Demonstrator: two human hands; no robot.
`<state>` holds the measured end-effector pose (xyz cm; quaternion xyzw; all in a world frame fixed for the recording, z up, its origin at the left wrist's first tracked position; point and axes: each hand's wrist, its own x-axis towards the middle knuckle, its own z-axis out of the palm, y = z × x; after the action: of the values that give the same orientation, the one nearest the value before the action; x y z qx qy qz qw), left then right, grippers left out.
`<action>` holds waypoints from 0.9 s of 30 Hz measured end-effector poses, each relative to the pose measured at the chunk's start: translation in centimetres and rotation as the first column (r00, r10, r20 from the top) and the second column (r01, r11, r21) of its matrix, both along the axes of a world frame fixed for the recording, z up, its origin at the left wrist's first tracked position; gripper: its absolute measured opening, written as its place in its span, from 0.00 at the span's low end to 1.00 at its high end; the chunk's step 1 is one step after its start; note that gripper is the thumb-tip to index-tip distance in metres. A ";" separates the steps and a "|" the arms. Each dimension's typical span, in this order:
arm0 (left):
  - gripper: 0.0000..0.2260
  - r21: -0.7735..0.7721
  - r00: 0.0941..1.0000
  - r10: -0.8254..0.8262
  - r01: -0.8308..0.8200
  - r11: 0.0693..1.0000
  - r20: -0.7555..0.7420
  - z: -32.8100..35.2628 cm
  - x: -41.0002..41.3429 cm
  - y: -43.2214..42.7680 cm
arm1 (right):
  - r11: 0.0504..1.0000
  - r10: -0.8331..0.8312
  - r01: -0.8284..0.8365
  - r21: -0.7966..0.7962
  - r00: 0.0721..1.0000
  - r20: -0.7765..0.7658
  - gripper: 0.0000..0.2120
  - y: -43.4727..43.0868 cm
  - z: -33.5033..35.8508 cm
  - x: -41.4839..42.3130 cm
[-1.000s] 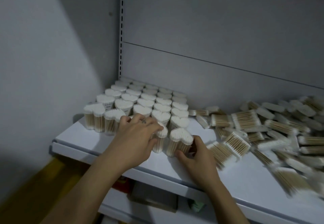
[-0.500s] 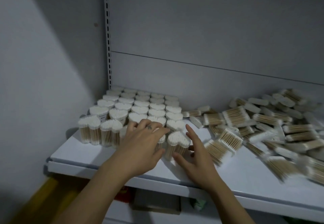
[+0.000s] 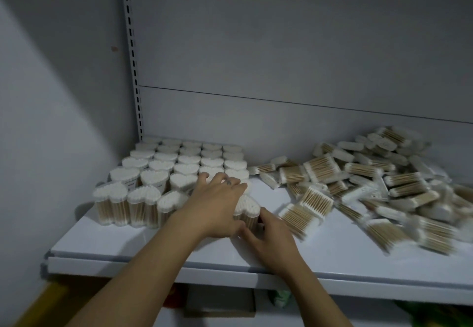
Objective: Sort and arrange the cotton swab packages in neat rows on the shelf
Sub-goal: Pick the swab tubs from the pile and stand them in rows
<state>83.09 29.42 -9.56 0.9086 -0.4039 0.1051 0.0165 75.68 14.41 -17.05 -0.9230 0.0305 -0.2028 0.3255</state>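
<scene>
Several heart-shaped cotton swab packages [image 3: 184,162] stand upright in rows at the left back of the white shelf [image 3: 332,257]. My left hand [image 3: 217,206] lies flat over the front row, its fingers spread on the package tops. One upright package [image 3: 247,206] stands at the right end of that row. My right hand [image 3: 271,237] touches its right side and base with fairly straight fingers. A loose heap of packages lying flat [image 3: 371,188] covers the right half of the shelf.
A grey wall closes the left side, and a slotted upright post [image 3: 133,70] runs up the back corner. The shelf's back panel rises behind the rows. Under the shelf sit a brown box [image 3: 220,303] and something green [image 3: 279,298].
My left hand has slid right over the front row and flattened. My right hand has closed in on the end package. The view has shifted so the shelf sits lower.
</scene>
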 end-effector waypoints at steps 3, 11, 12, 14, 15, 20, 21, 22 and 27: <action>0.34 0.039 0.999 0.008 -0.006 0.999 -0.044 0.2 0.5 0.0 | 1.000 -0.003 0.003 -0.009 1.000 0.017 0.23 -0.2 -0.1 -0.1; 0.32 0.018 0.997 0.009 -0.008 1.000 -0.083 0.4 0.4 0.4 | 0.997 0.009 -0.005 -0.081 0.999 0.051 0.20 0.0 -0.1 0.2; 0.32 0.020 0.996 0.012 -0.011 1.000 -0.088 0.4 0.4 0.4 | 0.996 0.006 -0.002 -0.089 0.999 0.047 0.20 0.0 -0.1 0.3; 0.34 0.034 0.995 0.026 -0.022 0.999 -0.095 0.5 0.4 0.4 | 0.995 0.007 -0.004 -0.095 0.999 0.039 0.21 0.0 0.0 0.3; 0.36 0.042 0.995 0.032 -0.028 0.999 -0.098 0.5 0.3 0.3 | 0.996 0.013 -0.009 -0.090 0.999 0.036 0.21 0.0 0.1 0.4; 0.37 0.010 0.992 -0.030 0.032 0.999 -0.123 1.8 -0.5 -1.3 | 0.988 0.081 -0.078 0.133 0.997 -0.017 0.34 -0.6 0.5 0.0; 0.35 0.001 0.992 -0.046 0.046 0.999 -0.117 2.2 -0.6 -1.8 | 0.984 0.082 -0.079 0.160 0.997 -0.013 0.37 -0.9 0.7 -0.3; 0.33 -0.012 0.993 -0.060 0.059 0.998 -0.103 2.6 -0.7 -2.3 | 0.983 0.077 -0.076 0.167 0.997 -0.002 0.38 -1.4 0.9 -0.5; 0.26 -0.055 0.996 -0.086 0.086 0.995 -0.010 4.4 -0.3 -5.5 | 0.994 0.035 -0.044 0.102 0.995 0.088 0.30 -6.0 3.8 -1.3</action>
<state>82.78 23.90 -5.12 0.8902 -0.4395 0.1098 0.0480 74.34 8.37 -13.27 -0.8957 0.0085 -0.2342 0.3779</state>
